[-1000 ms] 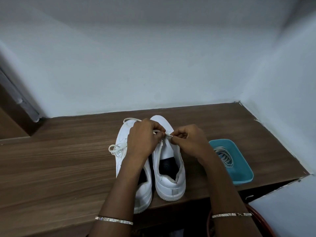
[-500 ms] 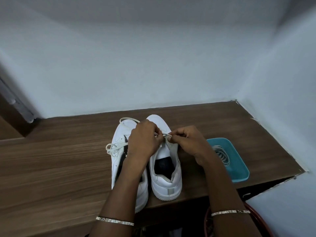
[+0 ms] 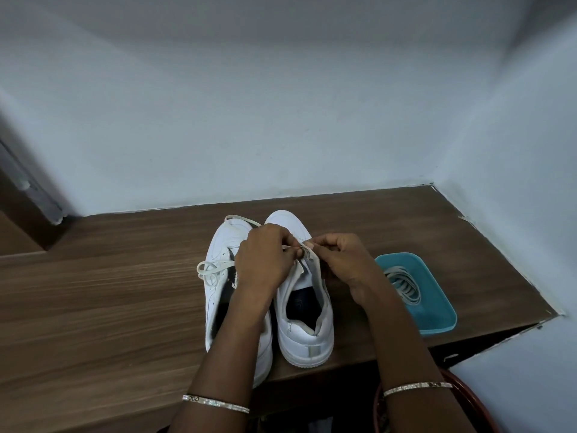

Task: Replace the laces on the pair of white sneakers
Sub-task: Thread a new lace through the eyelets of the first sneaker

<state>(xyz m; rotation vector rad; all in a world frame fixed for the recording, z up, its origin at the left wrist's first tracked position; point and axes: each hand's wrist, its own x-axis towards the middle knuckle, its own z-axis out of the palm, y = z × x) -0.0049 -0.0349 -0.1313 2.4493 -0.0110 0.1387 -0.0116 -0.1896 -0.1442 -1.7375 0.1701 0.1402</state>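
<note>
- Bench (image 3: pixel 109 307) carries left sneaker (image 3: pixel 218 245) and right sneaker (image 3: pixel 307 339) side by side, toes to the wall.
- Left hand (image 3: pixel 265 254) and right hand (image 3: pixel 340 260) both pinch a lace (image 3: pixel 288 246) over the right sneaker, fingertips nearly touching.
- Loose lace (image 3: pixel 212 270) drapes off the left sneaker.
- Tray (image 3: pixel 437 320), just right, holds coiled laces (image 3: pixel 402 284).

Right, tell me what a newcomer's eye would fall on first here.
The left grip and right grip meet at the centre, pinching a lace over the right-hand white sneaker. It stands beside the left-hand white sneaker on the wooden counter, toes toward the wall. To the right, near the counter's edge, a teal tray holds coiled laces.
</note>
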